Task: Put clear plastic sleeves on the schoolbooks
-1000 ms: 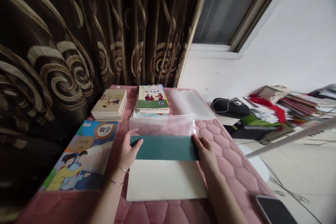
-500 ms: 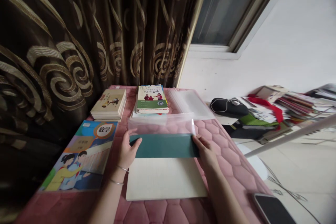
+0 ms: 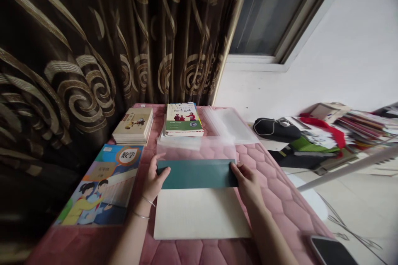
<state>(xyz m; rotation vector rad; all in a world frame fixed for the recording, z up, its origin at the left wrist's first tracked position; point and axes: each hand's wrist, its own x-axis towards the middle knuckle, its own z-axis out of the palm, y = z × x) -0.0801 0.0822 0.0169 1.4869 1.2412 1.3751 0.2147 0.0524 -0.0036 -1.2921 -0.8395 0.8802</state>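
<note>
My left hand [image 3: 154, 180] holds the left end of a dark teal strip of card or paper [image 3: 197, 174], thumb on top. My right hand [image 3: 247, 184] pinches its right end. The strip lies across the top of a cream board or book [image 3: 201, 214], and a clear plastic sleeve [image 3: 195, 148] spreads beyond it, partly under the strip. Next to my left hand lies a maths textbook [image 3: 99, 186] in a clear cover. Both rest on a pink quilted mat [image 3: 280, 194].
Two book stacks [image 3: 133, 126] [image 3: 183, 120] and a clear plastic sheet [image 3: 230, 126] lie at the mat's far edge. A brown patterned curtain [image 3: 77, 49] hangs left. A phone [image 3: 331, 251] sits lower right, and a black bag [image 3: 275, 129] and piled papers [image 3: 360, 128] lie right.
The whole view shifts slightly as my head moves. Both hands stay on the teal strip, and nothing between them visibly changes.
</note>
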